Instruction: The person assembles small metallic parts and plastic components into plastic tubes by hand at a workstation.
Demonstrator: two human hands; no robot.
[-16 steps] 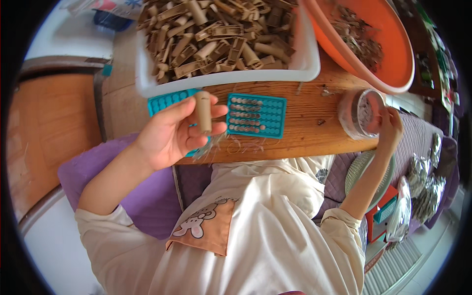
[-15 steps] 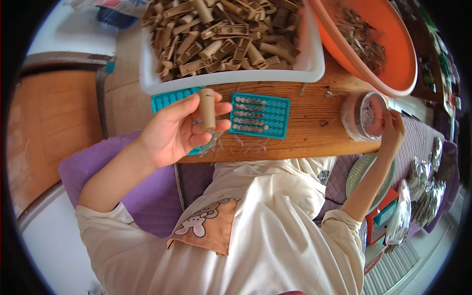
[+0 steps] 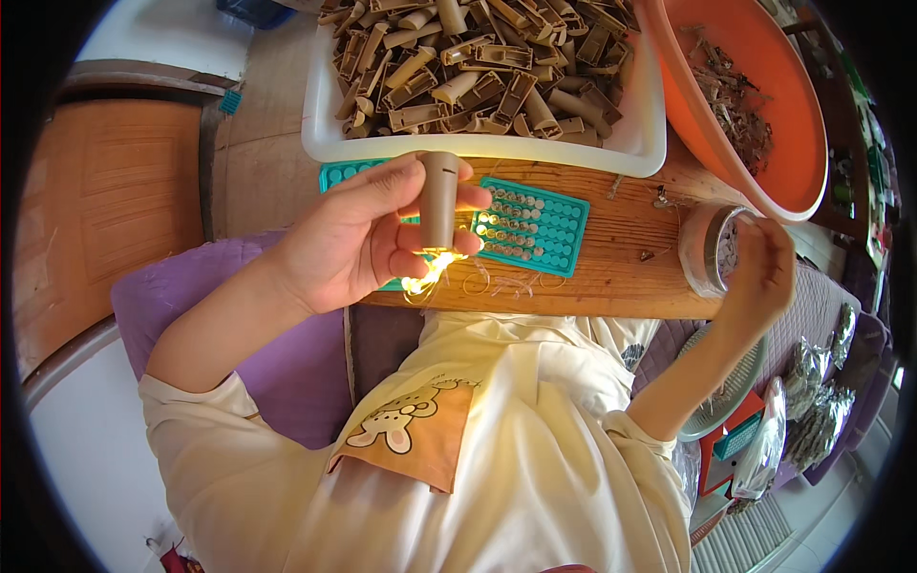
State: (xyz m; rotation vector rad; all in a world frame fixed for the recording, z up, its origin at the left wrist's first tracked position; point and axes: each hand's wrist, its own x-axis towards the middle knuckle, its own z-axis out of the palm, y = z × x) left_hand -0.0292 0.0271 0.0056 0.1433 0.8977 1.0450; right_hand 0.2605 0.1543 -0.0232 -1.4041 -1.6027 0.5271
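Raised over the table's near edge, my left hand (image 3: 358, 229) is closed around a brown cork-shaped light (image 3: 439, 196). Its wider end points up, with a dark slot near the top. From the lower end hangs a thin wire light string (image 3: 435, 272), glowing bright yellow. On the right, my right hand (image 3: 759, 263) is at the mouth of a round clear jar (image 3: 700, 250) with small pale pieces inside. Those fingertips are hidden and blurred. Just right of the cork light lies a teal tray (image 3: 564, 224) with rows of silver button cells in its left part.
Beyond the hands stands a white bin (image 3: 330, 138) heaped with brown cork-shaped casings (image 3: 497, 81). An orange basin (image 3: 802, 143) at the far right holds small metal-and-wire parts. Another teal tray (image 3: 346, 174) sits partly behind my left hand. Loose bits lie on the wooden table (image 3: 630, 286).
The light string under the cork light has gone from unlit to glowing. My left hand has shifted slightly right in view and up. The right hand stays at the jar, now turned over its mouth.
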